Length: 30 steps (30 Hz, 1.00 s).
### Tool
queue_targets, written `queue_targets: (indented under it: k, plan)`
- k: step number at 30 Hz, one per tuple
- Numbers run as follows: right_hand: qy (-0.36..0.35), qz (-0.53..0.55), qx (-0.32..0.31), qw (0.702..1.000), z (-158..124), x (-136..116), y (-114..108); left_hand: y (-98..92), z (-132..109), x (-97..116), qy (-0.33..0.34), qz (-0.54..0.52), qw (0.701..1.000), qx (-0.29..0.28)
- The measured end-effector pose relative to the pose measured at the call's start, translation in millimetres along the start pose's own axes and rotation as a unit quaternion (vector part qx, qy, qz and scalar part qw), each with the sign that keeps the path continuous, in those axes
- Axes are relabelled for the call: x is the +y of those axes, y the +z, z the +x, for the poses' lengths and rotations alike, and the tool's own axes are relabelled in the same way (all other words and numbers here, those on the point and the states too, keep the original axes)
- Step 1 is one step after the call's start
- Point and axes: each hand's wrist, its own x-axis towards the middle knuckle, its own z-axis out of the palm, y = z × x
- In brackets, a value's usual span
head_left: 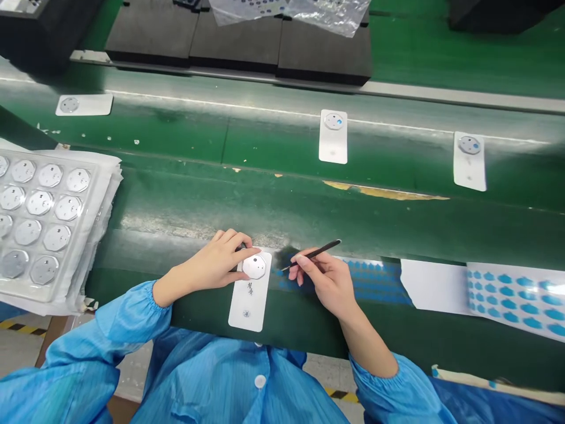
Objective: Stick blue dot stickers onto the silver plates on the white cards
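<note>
My left hand (223, 259) rests on the table with its thumb and fingers closed around the edge of a silver disc (255, 267). The disc, which has small dark holes, lies at the top of a white card (249, 303) with black print below. In my right hand (324, 280), slim black tweezers (318, 251) are pinched between thumb and fingers. Their fine tip points down-left, just right of the card, near a strip of blue stickers (375, 280) that runs rightward from under that hand. Whether the tip holds anything is too small to tell.
At left stands a clear tray (35, 285) of silver discs. Several white cards with discs lie on the green belt (273, 138), one a far-right card (469, 171). Black foam blocks (236, 41) stand behind. More blue stickers on a sheet (516, 294) lie right.
</note>
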Motion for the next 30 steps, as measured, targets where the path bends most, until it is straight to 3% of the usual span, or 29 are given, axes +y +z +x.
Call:
queue_targets:
  k: [8,30]
  plan:
    - [0.073,0.044,-0.014,0.996,18,-6,36,6.5,1,-4,0.003,0.000,1.000,0.023]
    - [0.073,0.006,-0.002,0.997,14,-3,32,9.9,1,-5,0.007,-0.001,1.000,0.028]
